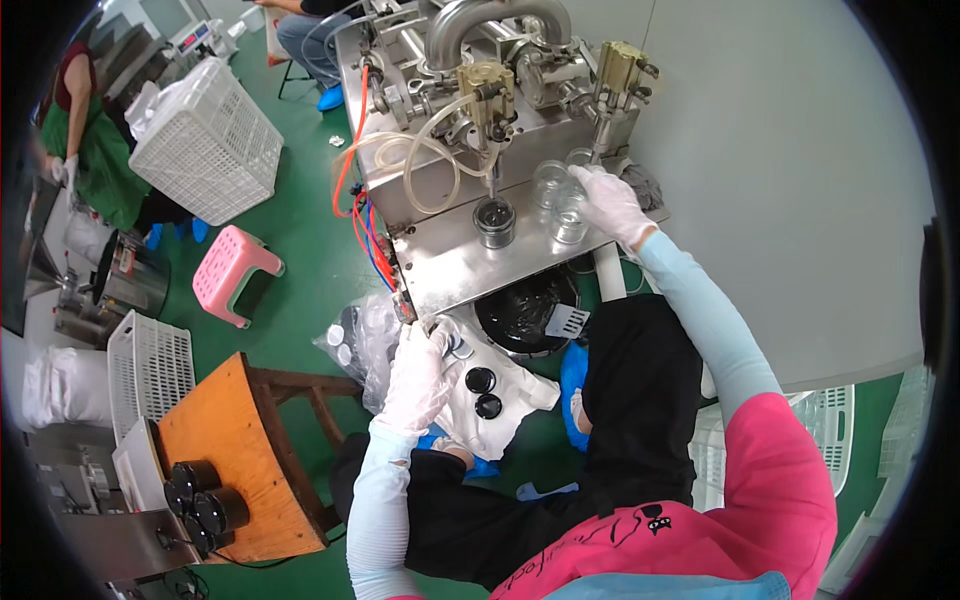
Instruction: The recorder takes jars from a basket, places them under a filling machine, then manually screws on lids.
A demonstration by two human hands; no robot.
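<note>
My right hand [611,201], in a white glove, has its fingers around a clear jar [568,217] on the steel ledge [450,266] of a filling machine. Other clear jars [550,180] stand against it. Left of them, a jar with dark contents [494,223] sits upright under a filling nozzle [493,180]. My left hand [416,375], also gloved, is at the ledge's front corner, just below a small control box [403,306]. A shiny disc [460,347] shows beside its fingers; whether they grip anything is hidden.
Below the ledge stands a bucket of black material [517,307] with a white slotted scraper [567,321]. Two black lids [480,380] lie on white sheeting [517,409]. A pink stool [234,270], wooden stool [232,450] with black jars [217,510], and crates [214,142] stand left, near another person [90,150].
</note>
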